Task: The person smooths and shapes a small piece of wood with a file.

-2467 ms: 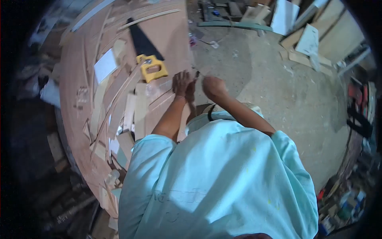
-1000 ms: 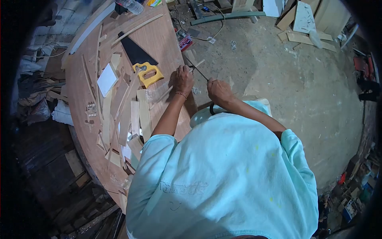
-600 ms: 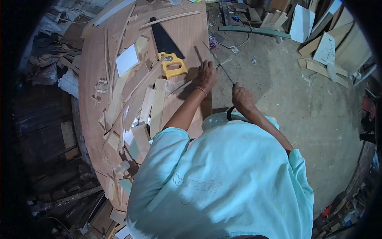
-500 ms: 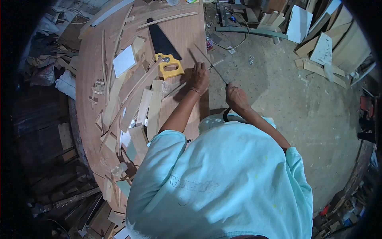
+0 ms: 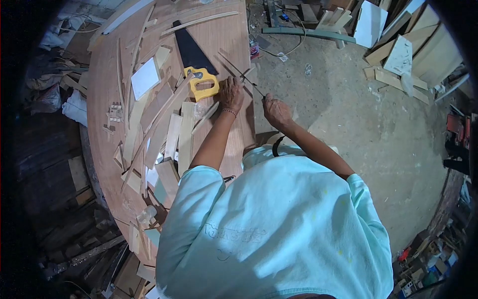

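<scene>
My right hand (image 5: 277, 112) is closed round the near end of a long, thin, dark file-like tool (image 5: 234, 66). The tool slants up and left, over the table's right edge. At that edge my left hand (image 5: 232, 93) has its fingers closed on a thin wood strip (image 5: 248, 73), whose light end sticks out past the fingertips. Strip and tool cross close to the left fingers; whether they touch is hard to tell. Just left of that hand lies a handsaw (image 5: 204, 84) with a yellow handle and black blade.
Wood offcuts (image 5: 172, 134) and long thin strips cover much of the wooden table (image 5: 234, 25). A white block (image 5: 145, 78) and a clear cup (image 5: 147, 214) are among them. Boards (image 5: 418, 55) lean at the back right, and a green bar (image 5: 308, 34) lies on the floor.
My right hand has shifted left and up, pushing the tool farther over the table. The left hand still grips the strip; the whole view has shifted slightly.
</scene>
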`<act>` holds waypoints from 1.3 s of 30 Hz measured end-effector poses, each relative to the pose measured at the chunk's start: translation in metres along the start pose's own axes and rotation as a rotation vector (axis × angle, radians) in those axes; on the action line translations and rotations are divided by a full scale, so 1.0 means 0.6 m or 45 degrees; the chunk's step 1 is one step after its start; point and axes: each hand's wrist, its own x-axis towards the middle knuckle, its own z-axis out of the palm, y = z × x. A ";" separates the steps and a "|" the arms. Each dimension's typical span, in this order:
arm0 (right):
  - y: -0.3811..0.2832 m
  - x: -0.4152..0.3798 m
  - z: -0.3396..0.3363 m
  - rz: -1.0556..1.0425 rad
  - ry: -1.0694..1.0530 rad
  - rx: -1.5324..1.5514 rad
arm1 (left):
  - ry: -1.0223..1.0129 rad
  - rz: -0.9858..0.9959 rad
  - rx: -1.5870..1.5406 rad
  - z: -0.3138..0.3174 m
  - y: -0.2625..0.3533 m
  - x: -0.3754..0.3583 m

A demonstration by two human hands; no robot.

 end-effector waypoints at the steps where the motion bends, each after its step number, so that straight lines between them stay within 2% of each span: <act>1: 0.001 0.003 0.001 -0.055 0.012 -0.031 | 0.037 0.037 0.033 0.003 -0.002 0.001; 4: 0.004 0.008 -0.003 -0.109 0.024 -0.033 | 0.023 -0.045 0.065 0.006 0.003 0.004; 8: -0.003 0.009 -0.006 -0.026 0.033 0.066 | 0.030 -0.094 -0.005 0.006 0.009 0.005; 10: -0.003 0.013 -0.002 -0.096 0.126 0.140 | 0.061 -0.125 0.021 0.009 0.008 0.008; 14: 0.007 0.021 0.009 -0.054 0.087 -0.007 | 0.019 -0.174 0.108 0.011 0.010 0.006; 19: -0.006 0.037 -0.004 -0.005 0.041 0.057 | 0.000 -0.131 0.118 0.016 0.008 0.004; 23: -0.031 0.064 -0.023 -0.067 0.072 0.031 | -0.064 -0.169 0.247 0.035 -0.002 0.006; 25: -0.030 0.083 -0.019 -0.079 0.085 0.052 | 0.062 -0.132 0.301 0.039 -0.004 0.005; 29: -0.035 0.081 -0.025 -0.141 0.068 -0.012 | 0.126 -0.132 0.285 0.031 0.002 0.003; 35: -0.030 0.090 -0.004 -0.119 0.015 -0.007 | 0.056 -0.139 0.257 0.028 0.003 0.005; 39: -0.028 0.097 0.003 0.005 -0.014 0.096 | 0.109 -0.111 0.210 0.025 0.003 0.006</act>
